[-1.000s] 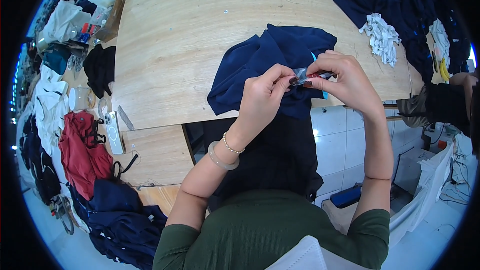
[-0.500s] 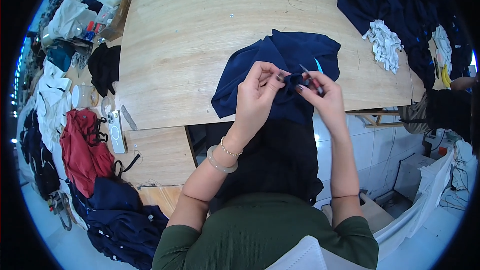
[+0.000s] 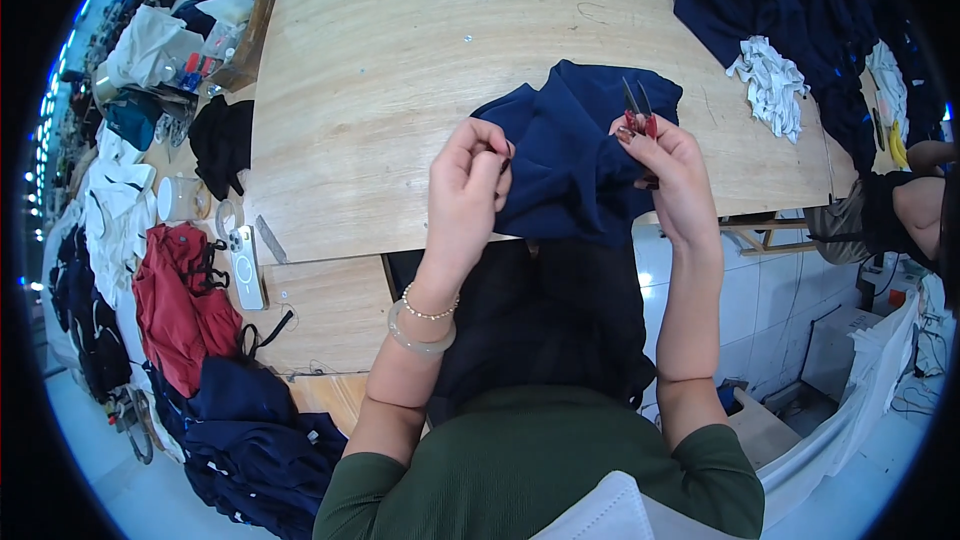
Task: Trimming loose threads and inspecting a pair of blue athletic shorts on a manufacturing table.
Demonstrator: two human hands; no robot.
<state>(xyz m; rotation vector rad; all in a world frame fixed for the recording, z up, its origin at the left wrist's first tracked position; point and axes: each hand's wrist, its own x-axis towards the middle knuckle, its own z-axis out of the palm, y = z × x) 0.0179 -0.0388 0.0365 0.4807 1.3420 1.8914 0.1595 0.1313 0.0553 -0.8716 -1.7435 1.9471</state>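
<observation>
A dark navy garment (image 3: 572,155) lies partly bunched at the table's front edge, in front of my body. My left hand (image 3: 468,180) is closed in a pinch at the garment's left edge, the cloth stretching from there toward the other hand. In my right hand (image 3: 678,175) is a pair of thread snips (image 3: 640,120) with red handles, the two dark blades pointing up and away from me and slightly apart. The fingers of that hand also touch the garment's right side. What lies right under both sets of fingertips is partly hidden.
Around me is a pale wooden table (image 3: 370,120). To the left are a phone (image 3: 247,268), a dark flat blade-like piece (image 3: 270,240), a red garment (image 3: 182,300) and a wooden box (image 3: 247,40). A crumpled white cloth (image 3: 770,85) and dark fabric (image 3: 760,0) lie right.
My hands have moved apart, the left one leftward and the right one rightward, spreading the garment between them. The snips have turned from pointing left to pointing away from me.
</observation>
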